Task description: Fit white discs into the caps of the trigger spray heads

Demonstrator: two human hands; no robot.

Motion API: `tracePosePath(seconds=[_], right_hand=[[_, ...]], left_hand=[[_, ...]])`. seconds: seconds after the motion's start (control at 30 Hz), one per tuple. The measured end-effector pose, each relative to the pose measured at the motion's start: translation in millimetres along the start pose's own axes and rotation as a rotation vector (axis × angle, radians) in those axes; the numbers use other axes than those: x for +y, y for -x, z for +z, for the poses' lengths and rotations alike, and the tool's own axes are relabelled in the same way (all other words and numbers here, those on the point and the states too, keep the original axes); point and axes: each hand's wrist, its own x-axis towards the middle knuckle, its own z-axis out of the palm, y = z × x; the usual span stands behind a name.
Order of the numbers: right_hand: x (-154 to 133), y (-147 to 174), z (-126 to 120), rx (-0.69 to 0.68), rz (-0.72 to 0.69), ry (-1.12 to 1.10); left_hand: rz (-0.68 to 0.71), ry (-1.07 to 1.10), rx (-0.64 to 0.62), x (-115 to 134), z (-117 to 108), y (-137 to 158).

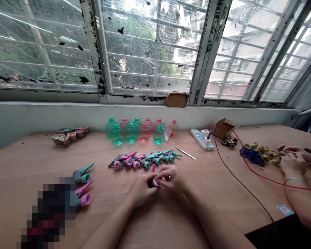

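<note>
In front of me, my left hand point(142, 188) is closed round a trigger spray head point(155, 182) with a pink collar and a pink lever. The collar faces my right side, and something white shows inside it. My right hand point(173, 178) has its fingers bent and pinched at that collar; any small part between the fingertips is hidden. Just beyond my hands lies a row of spray heads point(147, 164) with pink and teal collars and levers. To the left lie a teal spray head point(85, 177) and a pink spray head point(85, 199), beside a blurred-out patch.
Green bottles point(131, 135) and red bottles point(144, 134) stand by the wall. Tweezers point(186, 153) lie near a power strip point(202, 139). Small containers point(69, 136) sit back left. A red cable point(248, 166) crosses toward another person's hands point(294, 160) near gold-coloured parts point(269, 154).
</note>
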Motion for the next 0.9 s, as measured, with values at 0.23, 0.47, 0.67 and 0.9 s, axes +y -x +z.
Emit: tracePosePath(seconds=[0.23, 0.47, 0.67, 0.9], right_hand=[[-0.3, 0.1, 1.0, 0.008, -0.004, 0.010], [2.0, 0.7, 1.7, -0.010, -0.028, 0.025], [1.0, 0.4, 2.2, -0.013, -0.008, 0.041], [-1.7, 0.3, -0.1, -0.027, 0.005, 0.055]], left_hand=[[-0.004, -0.008, -0.003, -1.6, 0.6, 1.0], [0.003, -0.033, -0.010, -4.4, 2.2, 1.2], [0.008, -0.031, -0.025, -2.4, 1.5, 1.6], [0.007, -0.031, -0.033, -0.5, 1.6, 1.9]])
